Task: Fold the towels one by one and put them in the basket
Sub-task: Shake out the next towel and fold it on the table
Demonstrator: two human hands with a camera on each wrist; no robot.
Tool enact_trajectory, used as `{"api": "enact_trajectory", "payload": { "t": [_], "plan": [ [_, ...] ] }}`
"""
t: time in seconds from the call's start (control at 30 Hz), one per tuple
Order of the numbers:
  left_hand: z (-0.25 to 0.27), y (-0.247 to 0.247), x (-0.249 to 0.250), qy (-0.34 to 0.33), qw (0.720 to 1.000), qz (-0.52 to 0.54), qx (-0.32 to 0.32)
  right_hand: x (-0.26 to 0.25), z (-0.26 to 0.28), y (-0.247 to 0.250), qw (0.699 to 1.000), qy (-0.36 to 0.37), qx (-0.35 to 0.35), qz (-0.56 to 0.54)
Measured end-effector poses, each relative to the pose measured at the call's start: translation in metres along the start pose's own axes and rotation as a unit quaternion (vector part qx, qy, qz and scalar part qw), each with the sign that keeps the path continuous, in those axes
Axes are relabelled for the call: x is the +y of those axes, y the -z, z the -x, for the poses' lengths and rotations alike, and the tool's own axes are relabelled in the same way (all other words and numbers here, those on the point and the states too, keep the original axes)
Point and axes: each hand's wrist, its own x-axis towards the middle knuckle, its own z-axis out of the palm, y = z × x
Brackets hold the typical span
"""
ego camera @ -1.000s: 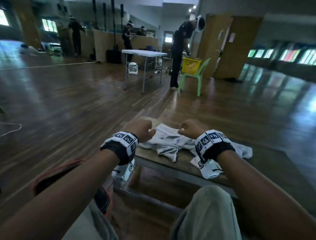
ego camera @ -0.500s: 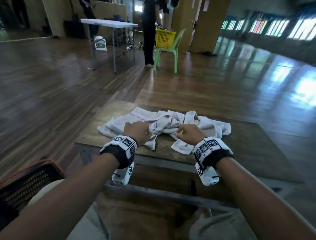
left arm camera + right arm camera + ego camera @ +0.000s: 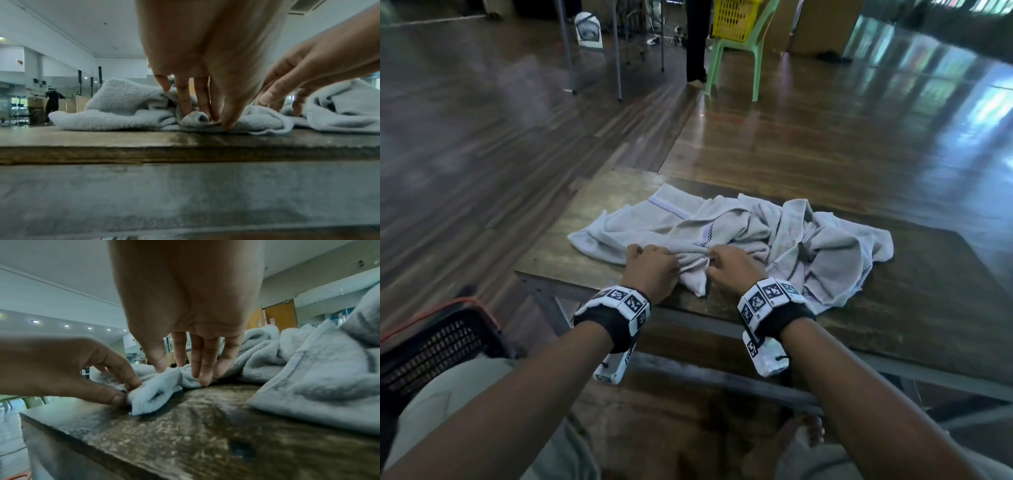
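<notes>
A heap of crumpled pale grey towels (image 3: 739,226) lies on a low wooden table (image 3: 928,291). My left hand (image 3: 654,263) pinches a bunched fold at the heap's near edge, thumb and fingers pressed down on it (image 3: 205,120). My right hand (image 3: 726,263) is a few centimetres to its right. Its thumb and fingers are gathered on the same fold (image 3: 179,371). In the right wrist view the left hand's fingers (image 3: 123,386) hold the fold's loose end on the tabletop (image 3: 205,418). A black basket (image 3: 438,342) with a red rim stands on the floor at my left knee.
Behind the table is wooden floor. Far back a green chair (image 3: 739,58) carries a yellow basket (image 3: 734,17). A person's legs (image 3: 695,41) and the metal legs of a table (image 3: 616,51) stand beside it. My knees are under the table's front edge.
Both hands came down with the towel edge onto the table near its front edge. The stretch of towel between them went from taut to bunched. The head view tilted down.
</notes>
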Motion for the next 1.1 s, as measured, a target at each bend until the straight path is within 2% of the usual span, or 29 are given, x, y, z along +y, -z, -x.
{"api": "enact_trajectory", "payload": {
  "t": [0.2,0.3,0.47,0.67,0.8,0.87,0.93,1.1],
  "plan": [
    [-0.003,0.001,-0.002,-0.006,1.000,-0.021,0.018,-0.001,-0.016,-0.012,0.999,-0.004,0.024,-0.038],
    [-0.005,0.009,-0.003,0.008,0.999,0.017,0.028,0.000,-0.016,-0.002,0.997,0.022,0.047,-0.065],
    [-0.010,0.048,0.001,-0.022,0.995,0.072,0.062,0.001,-0.006,0.042,0.984,0.063,0.123,-0.115],
    [-0.022,0.102,0.022,-0.075,0.978,0.117,0.157,0.009,0.016,0.106,0.968,0.106,0.203,-0.103],
    [-0.030,0.126,0.041,-0.112,0.967,0.107,0.202,0.017,0.033,0.144,0.953,0.114,0.266,-0.088],
    [-0.032,0.130,0.050,-0.134,0.968,0.107,0.182,0.022,0.041,0.156,0.947,0.110,0.290,-0.082],
    [-0.034,0.126,0.059,-0.147,0.975,0.112,0.125,0.028,0.048,0.162,0.946,0.104,0.298,-0.073],
    [-0.037,0.097,0.067,-0.164,0.982,0.091,0.012,0.052,0.057,0.156,0.954,0.084,0.283,-0.057]
  ]
}}
